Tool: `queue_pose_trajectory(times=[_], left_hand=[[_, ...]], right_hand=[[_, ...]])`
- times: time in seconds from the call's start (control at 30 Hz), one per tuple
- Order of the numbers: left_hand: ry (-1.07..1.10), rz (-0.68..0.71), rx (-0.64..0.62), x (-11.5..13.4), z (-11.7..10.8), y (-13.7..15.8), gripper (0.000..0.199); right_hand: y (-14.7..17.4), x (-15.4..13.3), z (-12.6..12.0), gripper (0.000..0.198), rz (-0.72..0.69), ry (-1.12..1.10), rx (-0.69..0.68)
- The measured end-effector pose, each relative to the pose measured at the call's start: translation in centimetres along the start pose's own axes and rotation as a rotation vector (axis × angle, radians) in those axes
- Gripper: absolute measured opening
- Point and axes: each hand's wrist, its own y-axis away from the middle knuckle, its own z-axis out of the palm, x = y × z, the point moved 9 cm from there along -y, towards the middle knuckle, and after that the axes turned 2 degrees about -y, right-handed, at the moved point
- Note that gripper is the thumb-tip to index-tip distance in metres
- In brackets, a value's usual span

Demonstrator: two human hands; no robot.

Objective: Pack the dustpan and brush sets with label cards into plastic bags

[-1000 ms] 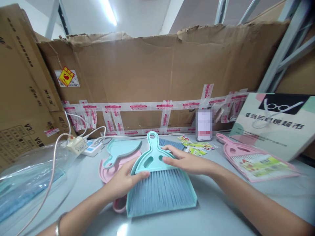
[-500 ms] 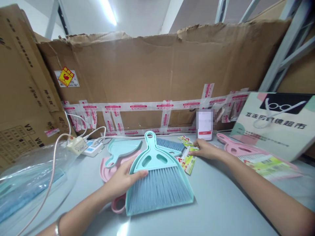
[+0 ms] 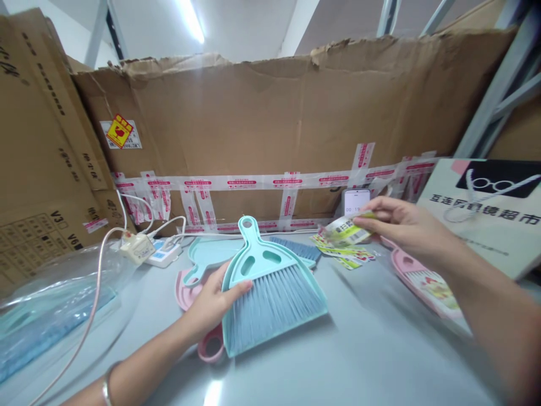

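Note:
My left hand point(image 3: 217, 299) grips the left edge of a turquoise dustpan point(image 3: 323, 301), its thumb on the bristles of the matching hand brush point(image 3: 270, 299) nested in the pan. The set is tilted, handles pointing away from me. Between thumb and fingers, my right hand point(image 3: 393, 225) pinches a yellow-green printed label card point(image 3: 349, 230), slightly blurred. It hangs above several similar label cards point(image 3: 355, 259) on the table. Behind the held set lie another turquoise dustpan point(image 3: 211, 251), a blue-bristled brush point(image 3: 296, 248) and a pink dustpan point(image 3: 186, 293), partly covered.
A phone point(image 3: 355, 200) leans against the big cardboard box point(image 3: 253, 124) at the back. To the right are a pink brush set point(image 3: 416, 279) and a paper bag point(image 3: 486, 220). Plastic-wrapped turquoise goods point(image 3: 54, 327), a cable point(image 3: 95, 304) and a power strip point(image 3: 163, 254) lie left.
My right hand has lifted a label card from the pile and moved right and up with it. The turquoise set in my left hand has turned slightly, its right side rising.

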Motion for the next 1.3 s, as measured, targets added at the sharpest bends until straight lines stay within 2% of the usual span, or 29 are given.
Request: queue_pose_trajectory(times=[0.07,0.13,0.2,0.27,0.37,0.57,0.73,0.87,0.93,1.03,1.07,1.1,1.13,1.23,1.27,1.3], left_hand=[[0.033,-0.022,0.023,-0.2,-0.1,0.0,0.047],[0.085,-0.032,0.022,-0.3,0.1,0.0,0.045],[0.148,-0.033,0.014,-0.3,0.4,0.0,0.044],[0.194,-0.027,0.019,-0.3,0.4,0.0,0.044],[0.215,-0.022,0.03,-0.3,0.4,0.0,0.046],[0.214,-0.014,0.01,-0.5,0.5,0.0,0.048],[0.182,-0.006,0.013,-0.3,0.5,0.1,0.052],[0.113,-0.009,0.025,-0.3,0.5,0.1,0.056],[0.128,0.003,0.056,-0.2,0.1,0.1,0.055],[0.209,0.037,0.163,0.3,-1.2,0.2,0.057],[0.239,0.052,0.203,0.5,-1.7,0.4,0.059],[0.274,0.065,0.235,0.8,-2.0,0.6,0.061],[0.309,0.075,0.253,0.9,-2.1,0.9,0.062],[0.372,0.074,0.235,1.1,-1.3,1.4,0.066],[0.369,0.074,0.209,1.1,-0.8,1.4,0.066],[0.352,0.077,0.176,1.1,-0.2,1.4,0.065]], right_hand=[[1.4,-1.9,2.1,0.03,-0.006,-0.233,-0.117],[2.9,-2.8,5.7,0.031,0.016,-0.377,-0.272],[4.3,-2.4,9.7,0.028,0.059,-0.36,-0.402],[5.1,-1.3,12.9,0.024,0.101,-0.294,-0.449],[5.3,0.0,14.9,0.021,0.115,-0.223,-0.404],[4.9,-0.2,13.9,0.02,0.047,-0.142,-0.281],[4.6,0.3,13.6,0.019,0.013,-0.091,-0.247],[4.8,0.9,13.9,0.021,0.021,-0.107,-0.276],[5.0,0.2,12.7,0.023,-0.041,-0.122,-0.152],[6.1,-1.6,8.8,0.037,-0.227,-0.264,0.267],[6.6,-1.7,8.1,0.041,-0.239,-0.346,0.351],[6.8,-1.5,8.3,0.043,-0.205,-0.442,0.354],[6.8,-1.1,9.3,0.044,-0.128,-0.541,0.271],[7.7,0.0,15.6,0.046,0.212,-0.772,-0.221],[8.5,0.4,17.2,0.046,0.312,-0.813,-0.327],[9.1,0.9,18.1,0.045,0.39,-0.842,-0.365]])
